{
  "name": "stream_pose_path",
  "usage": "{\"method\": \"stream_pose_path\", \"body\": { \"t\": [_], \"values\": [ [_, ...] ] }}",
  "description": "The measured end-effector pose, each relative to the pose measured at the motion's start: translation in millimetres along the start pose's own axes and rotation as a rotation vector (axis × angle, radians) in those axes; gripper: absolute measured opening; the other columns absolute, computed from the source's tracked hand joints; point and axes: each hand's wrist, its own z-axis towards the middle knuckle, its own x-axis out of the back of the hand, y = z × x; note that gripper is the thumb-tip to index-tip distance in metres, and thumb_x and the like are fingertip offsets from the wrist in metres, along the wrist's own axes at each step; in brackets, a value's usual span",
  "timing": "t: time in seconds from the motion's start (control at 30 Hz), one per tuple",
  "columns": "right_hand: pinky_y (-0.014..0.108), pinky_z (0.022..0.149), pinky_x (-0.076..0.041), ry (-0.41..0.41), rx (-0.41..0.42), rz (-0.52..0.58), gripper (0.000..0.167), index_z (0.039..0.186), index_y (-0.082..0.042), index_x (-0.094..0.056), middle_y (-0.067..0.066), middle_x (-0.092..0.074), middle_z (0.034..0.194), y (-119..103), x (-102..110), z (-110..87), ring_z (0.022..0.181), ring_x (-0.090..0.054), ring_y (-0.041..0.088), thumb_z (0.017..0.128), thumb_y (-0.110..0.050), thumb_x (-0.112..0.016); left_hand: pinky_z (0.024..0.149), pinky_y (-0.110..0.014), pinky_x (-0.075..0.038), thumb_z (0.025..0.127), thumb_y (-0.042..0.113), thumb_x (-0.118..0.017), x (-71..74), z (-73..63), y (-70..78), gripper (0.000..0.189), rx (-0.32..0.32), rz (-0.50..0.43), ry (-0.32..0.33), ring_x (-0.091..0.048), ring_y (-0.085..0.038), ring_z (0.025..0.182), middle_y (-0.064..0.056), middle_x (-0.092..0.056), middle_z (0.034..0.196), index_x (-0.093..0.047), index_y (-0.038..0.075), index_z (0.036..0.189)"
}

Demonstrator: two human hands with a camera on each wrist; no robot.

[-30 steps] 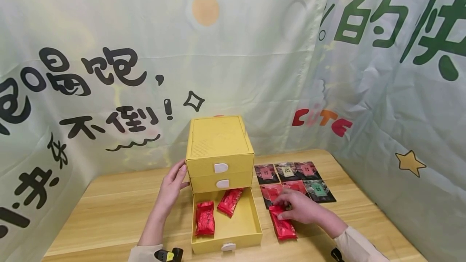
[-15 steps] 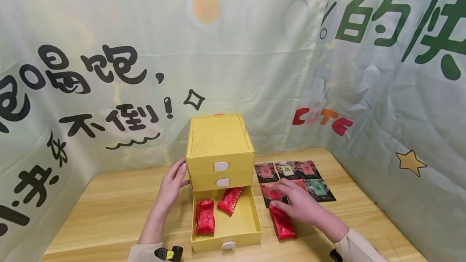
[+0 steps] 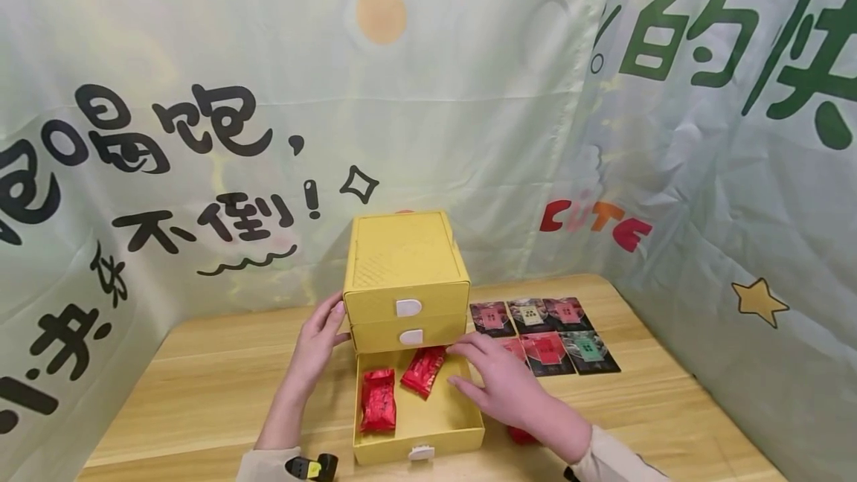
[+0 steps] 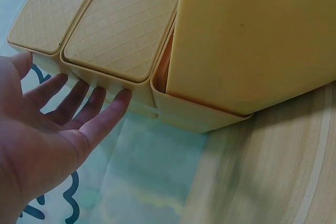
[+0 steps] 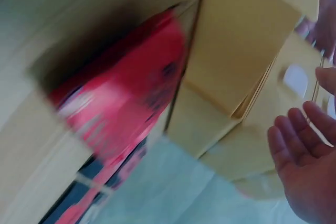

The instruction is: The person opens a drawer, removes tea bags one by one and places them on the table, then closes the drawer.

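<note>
A yellow drawer box (image 3: 408, 251) stands on the table, its bottom drawer (image 3: 445, 419) pulled out and its two upper drawers closed. My left hand (image 3: 318, 337) rests its straight fingertips along the box's left side. Inside the drawer lie two shiny red packets: one at the left (image 3: 378, 400) and a tilted one (image 3: 423, 372) farther back. My right hand (image 3: 502, 381) is over the drawer's right side, fingers spread and holding nothing, fingertips close to the tilted packet. Another red packet (image 5: 123, 85) lies on the table right of the drawer, mostly hidden by my right forearm in the head view.
Behind my right hand, several flat dark packets with coloured labels lie in two rows, among them a green-labelled one (image 3: 589, 348). The wooden table (image 3: 221, 378) has a printed cloth (image 3: 455, 95) hanging behind and to its right.
My right hand has left the red packet on the table and moved left over the open drawer. The left hand stays at the box's side.
</note>
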Motion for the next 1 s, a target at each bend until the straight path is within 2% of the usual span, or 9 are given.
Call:
{"method": "stream_pose_path", "body": {
  "t": [0.17,0.33,0.47,0.63,0.8,1.0],
  "values": [
    [0.046,0.101,-0.057,-0.119,-0.019,-0.058,0.053,0.138,-0.008,-0.063,0.010,-0.062,0.139,-17,-11,12.0,0.125,-0.062,0.027,0.096,-0.037,-0.076,0.098,-0.047,-0.058,0.113,0.030,-0.048,0.1,-0.1,0.2,0.052,0.008,-0.011,-0.006,-0.047,-0.037,0.141,-0.020,-0.043,0.159,-0.044,0.003,0.157],
    [0.046,0.103,-0.056,-0.222,0.008,-0.141,0.063,0.141,-0.002,-0.060,0.016,-0.060,0.144,-29,-19,22.4,0.129,-0.060,0.032,0.094,-0.041,-0.076,0.100,-0.050,-0.057,0.113,0.030,-0.048,0.2,0.5,-1.3,0.052,0.007,-0.017,-0.008,-0.045,-0.037,0.142,-0.021,-0.043,0.159,-0.043,0.002,0.156],
    [0.044,0.105,-0.055,-0.304,0.015,-0.184,0.068,0.141,0.000,-0.060,0.017,-0.059,0.146,-36,-23,30.9,0.130,-0.060,0.032,0.093,-0.045,-0.077,0.100,-0.051,-0.057,0.113,0.029,-0.048,0.4,1.3,-2.0,0.052,0.001,-0.017,-0.005,-0.045,-0.038,0.142,-0.021,-0.043,0.159,-0.043,0.001,0.156],
    [0.044,0.107,-0.053,-0.404,-0.009,-0.245,0.073,0.144,-0.002,-0.059,0.017,-0.059,0.147,-42,-28,41.4,0.131,-0.060,0.033,0.092,-0.050,-0.076,0.100,-0.050,-0.057,0.113,0.029,-0.048,0.6,2.0,-1.4,0.052,0.000,-0.013,-0.006,-0.046,-0.038,0.141,-0.022,-0.043,0.159,-0.043,0.001,0.156],
    [0.042,0.101,-0.056,-0.457,-0.010,-0.296,0.070,0.139,-0.006,-0.061,0.013,-0.065,0.135,-44,-32,49.9,0.120,-0.065,0.029,0.089,-0.051,-0.078,0.100,-0.050,-0.057,0.113,0.029,-0.048,0.5,1.8,-0.3,0.052,0.001,-0.011,-0.006,-0.047,-0.039,0.141,-0.023,-0.043,0.158,-0.043,0.001,0.156],
    [0.037,0.087,-0.060,-0.453,0.000,-0.333,0.057,0.126,-0.010,-0.065,0.007,-0.069,0.113,-44,-38,57.4,0.100,-0.067,0.025,0.086,-0.048,-0.080,0.099,-0.050,-0.058,0.113,0.029,-0.048,0.1,1.1,-0.5,0.052,-0.002,-0.013,-0.002,-0.047,-0.039,0.140,-0.023,-0.044,0.158,-0.044,0.001,0.156]
  ]
}}
